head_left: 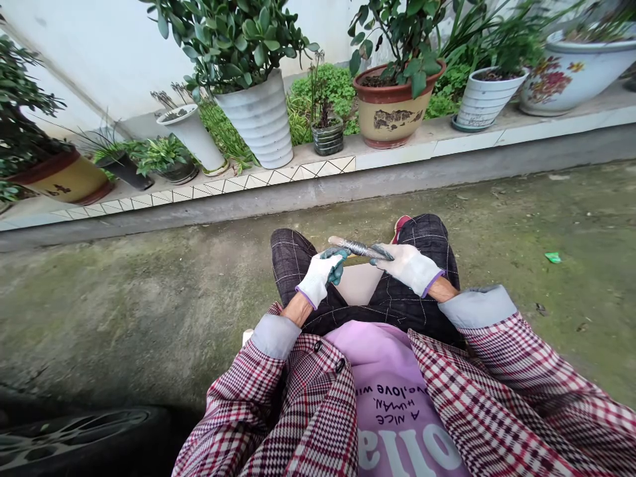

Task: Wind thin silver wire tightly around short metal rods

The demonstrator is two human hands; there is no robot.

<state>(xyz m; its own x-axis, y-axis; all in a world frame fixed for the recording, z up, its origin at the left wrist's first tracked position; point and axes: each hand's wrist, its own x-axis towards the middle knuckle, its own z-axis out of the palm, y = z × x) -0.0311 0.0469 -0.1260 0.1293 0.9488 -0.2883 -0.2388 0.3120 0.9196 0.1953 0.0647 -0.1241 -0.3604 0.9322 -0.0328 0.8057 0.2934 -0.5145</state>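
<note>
I sit with both gloved hands over my lap, above dark checked trousers (298, 262). My left hand (322, 273), in a white glove with green fingertips, is closed around the left end of a short grey stick-like object (358, 248). On the other side my right hand (406, 264) pinches the object's right end. The object lies roughly level between the two hands, and I cannot make out what it is. A red shoe tip (400, 225) shows past my right knee.
A tiled ledge (318, 169) runs across the back, carrying several potted plants: a ribbed white pot (261, 122), a tan and red pot (392, 112), a floral bowl (571, 73). Mossy concrete ground (124, 298) surrounds me. A small green scrap (552, 257) lies at right.
</note>
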